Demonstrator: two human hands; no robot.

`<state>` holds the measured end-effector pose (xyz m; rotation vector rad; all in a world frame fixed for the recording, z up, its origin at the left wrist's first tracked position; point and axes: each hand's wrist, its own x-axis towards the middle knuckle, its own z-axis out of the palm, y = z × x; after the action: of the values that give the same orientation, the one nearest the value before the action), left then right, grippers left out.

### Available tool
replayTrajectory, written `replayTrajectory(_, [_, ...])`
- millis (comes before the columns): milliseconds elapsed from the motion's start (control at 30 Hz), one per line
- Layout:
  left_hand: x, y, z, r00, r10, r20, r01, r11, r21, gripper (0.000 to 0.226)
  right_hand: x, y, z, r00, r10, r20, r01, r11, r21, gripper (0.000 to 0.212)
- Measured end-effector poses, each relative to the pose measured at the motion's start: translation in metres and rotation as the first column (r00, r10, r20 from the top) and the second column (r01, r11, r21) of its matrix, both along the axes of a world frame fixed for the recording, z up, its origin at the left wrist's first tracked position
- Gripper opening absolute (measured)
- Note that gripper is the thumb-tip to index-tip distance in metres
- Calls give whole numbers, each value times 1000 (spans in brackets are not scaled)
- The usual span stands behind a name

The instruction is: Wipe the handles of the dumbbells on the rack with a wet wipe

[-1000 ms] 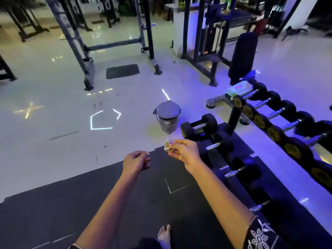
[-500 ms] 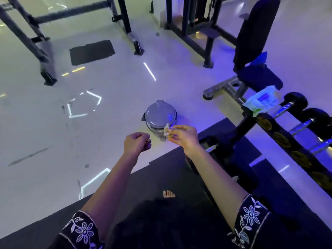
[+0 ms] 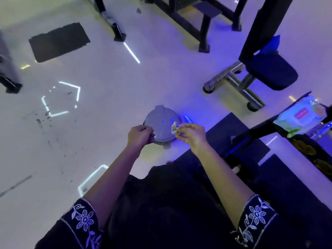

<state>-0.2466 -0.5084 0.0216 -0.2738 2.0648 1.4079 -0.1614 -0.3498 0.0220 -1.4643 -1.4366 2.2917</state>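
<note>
Curled the left grip against the near-left rim of the bin lid; could not tell whether clamped. Pinched the crumpled wet wipe in the right grip, just above the lid's right edge. Beyond, rightward, lay racked dumbbells, well apart.

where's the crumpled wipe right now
Head view, just right of centre: the crumpled wipe is pinched by the right hand, at the right edge of the grey bin lid.
</note>
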Motion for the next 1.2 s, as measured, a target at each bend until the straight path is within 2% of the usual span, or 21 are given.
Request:
replayTrajectory(133, [-37,10,-13,999,-36,21,36,999,6,11,-30,6,-14,1000,-27,-12,27,1000,-14,12])
replayTrajectory(367, [-79,22,-35,996,1,85,-1,1000,-1,13,-82,21,-43,999,-14,39,15,999,-34,10])
replayTrajectory(567, [-105,33,-62,993,1,117,8,997,-72,12,-112,26,-86,984,-19,175,28,999,-47,12])
replayTrajectory(700, [-112,47,-87,987,-57,151,76,989,-124,12,-121,23,-122,968,-27,248,41,998,-52,20])
replayTrajectory(833, [-118,60,-108,981,-76,181,103,984,-145,12,-126,23,-152,934,-31,355,54,997,-55,9])
replayTrajectory(933, [-126,67,-122,979,-82,185,111,982,-152,12,-137,28,-184,897,-69,437,97,994,-42,10])
replayTrajectory(1000, [-132,70,-132,978,-97,184,128,978,-164,12,-151,32,-209,887,-64,457,92,995,-39,11])
replayTrajectory(1100, [-142,70,-147,978,-118,171,148,973,-177,13,-175,38,-237,888,-8,460,25,999,-32,23])
replayTrajectory(1200, [-150,66,-159,980,-113,162,144,971,-191,14,-183,41,-250,867,44,496,-46,999,-8,23])
